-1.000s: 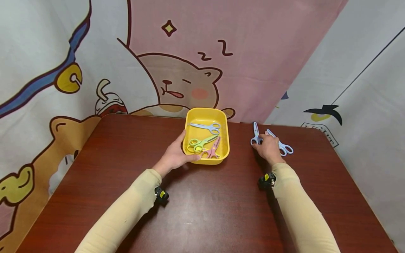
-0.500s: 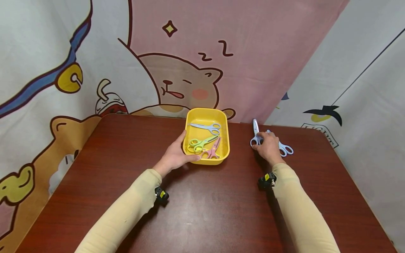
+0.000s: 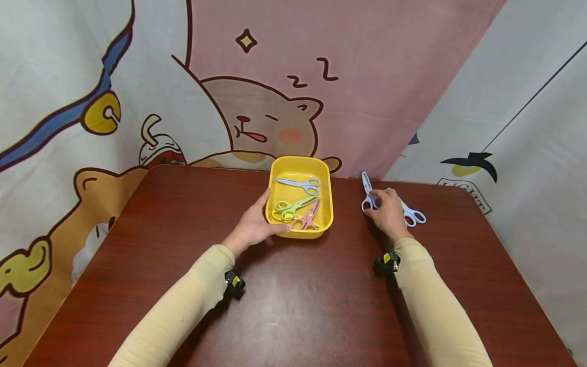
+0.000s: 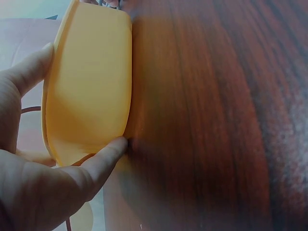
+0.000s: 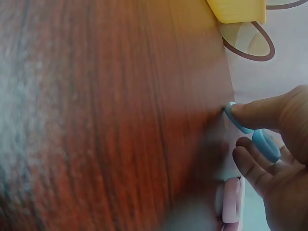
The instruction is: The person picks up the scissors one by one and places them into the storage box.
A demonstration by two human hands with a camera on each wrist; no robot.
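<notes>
A yellow plastic tray (image 3: 329, 204) holds blue scissors (image 3: 300, 184), green scissors (image 3: 293, 208) and pink scissors (image 3: 308, 218). My left hand (image 3: 254, 221) grips its near left corner, fingers along the left side and thumb at the near side; in the left wrist view the thumb (image 4: 108, 159) reaches the tray's lower edge. On the right, my right hand (image 3: 387, 211) pinches another pair of blue scissors (image 3: 366, 183) by the handles, blades pointing to the wall. In the right wrist view the thumb overlaps one blue handle loop (image 5: 265, 146).
A second pair of light blue scissors (image 3: 415, 218) lies just right of my right hand, partly covered by it. A pink handle (image 5: 232, 199) shows below the hand in the right wrist view. A printed curtain (image 3: 357, 102) hangs behind the brown table (image 3: 293, 306).
The blue scissors in my right hand have shifted slightly away and turned, their tip swinging up and then left. The left hand and the tray have stayed put.
</notes>
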